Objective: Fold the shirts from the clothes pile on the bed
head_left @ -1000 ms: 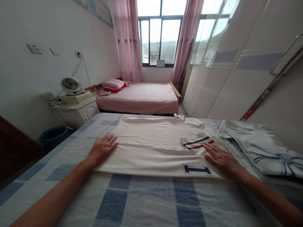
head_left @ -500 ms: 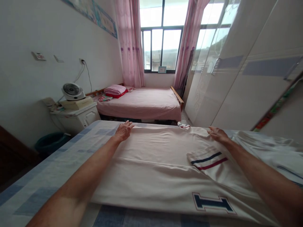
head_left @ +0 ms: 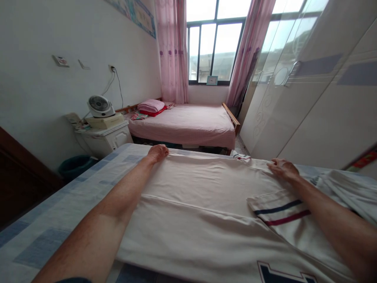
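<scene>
**Q:** Item 1, markings. Is any writing readable?

**A:** There is one marking on the cloth. A navy block character (head_left: 284, 273) with a pale outline is printed on the near right part of the shirt (head_left: 203, 196). The lower picture edge cuts it off, so it cannot be read. The poster (head_left: 138, 13) on the left wall is too small to read.

**Q:** Item 2, fingers. What is the state of each hand?

**A:** Left hand (head_left: 158, 152): the fingers are curled tight and closed over the far left corner of the shirt, where the cloth bunches into small folds. Right hand (head_left: 282, 169): the fingers are bent and close together, and they rest on the far right edge of the shirt, just right of a piece of striped trim (head_left: 240, 156). Whether they pinch the cloth or only press on it cannot be told. Both forearms reach out over the shirt.

**Q:** Item 3, shirt. Where is it and how does it look?

**A:** It is pale cream and lies spread flat on the blue-checked sheet (head_left: 44, 220) of the near bed.
- One straight crease runs left to right across the middle.
- A short sleeve (head_left: 279, 212) with one navy and one red stripe is folded inward on the right side.
- Folded pale cloth (head_left: 344, 184) lies just right of the shirt.
- A pink bed (head_left: 188, 124) stands farther off, below the window (head_left: 213, 51).
- A white wardrobe (head_left: 312, 98) lines the right side
</scene>
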`<state>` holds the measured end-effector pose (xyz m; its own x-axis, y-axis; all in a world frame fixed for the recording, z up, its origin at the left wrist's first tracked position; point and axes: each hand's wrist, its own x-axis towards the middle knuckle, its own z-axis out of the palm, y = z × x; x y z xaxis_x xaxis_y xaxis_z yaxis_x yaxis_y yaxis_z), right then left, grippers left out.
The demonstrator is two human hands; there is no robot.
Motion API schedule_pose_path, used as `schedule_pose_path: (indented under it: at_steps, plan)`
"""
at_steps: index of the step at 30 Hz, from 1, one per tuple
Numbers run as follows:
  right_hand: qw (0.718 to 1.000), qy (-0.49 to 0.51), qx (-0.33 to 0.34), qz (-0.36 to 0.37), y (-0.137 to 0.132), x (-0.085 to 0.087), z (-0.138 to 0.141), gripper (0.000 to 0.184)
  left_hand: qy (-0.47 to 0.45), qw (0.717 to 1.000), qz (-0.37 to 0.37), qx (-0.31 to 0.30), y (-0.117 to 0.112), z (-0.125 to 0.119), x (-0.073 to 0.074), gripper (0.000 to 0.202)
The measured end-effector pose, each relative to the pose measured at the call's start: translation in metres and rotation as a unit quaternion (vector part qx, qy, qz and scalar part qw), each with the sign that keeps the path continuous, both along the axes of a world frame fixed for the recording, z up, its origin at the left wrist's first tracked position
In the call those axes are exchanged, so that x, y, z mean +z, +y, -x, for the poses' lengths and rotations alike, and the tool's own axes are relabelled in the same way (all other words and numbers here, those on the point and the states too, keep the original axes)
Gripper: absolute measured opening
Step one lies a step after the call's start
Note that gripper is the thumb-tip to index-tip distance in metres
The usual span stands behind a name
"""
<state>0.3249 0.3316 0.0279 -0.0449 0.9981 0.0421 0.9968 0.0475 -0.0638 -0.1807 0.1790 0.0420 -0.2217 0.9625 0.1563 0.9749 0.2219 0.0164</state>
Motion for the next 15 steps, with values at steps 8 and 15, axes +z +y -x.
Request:
schedule_pose_path:
  at_steps: [8,15]
  plan:
    - [1.000,0.003,-0.016,-0.010,0.005,-0.004,0.007,0.040,0.044,0.998,-0.022,0.041,0.007,-0.002,-0.011,0.028]
    - [0.999,0.035,-0.029,-0.020,0.015,-0.005,0.003,0.041,0.052,0.999,0.005,-0.005,0.008,0.008,-0.009,0.030]
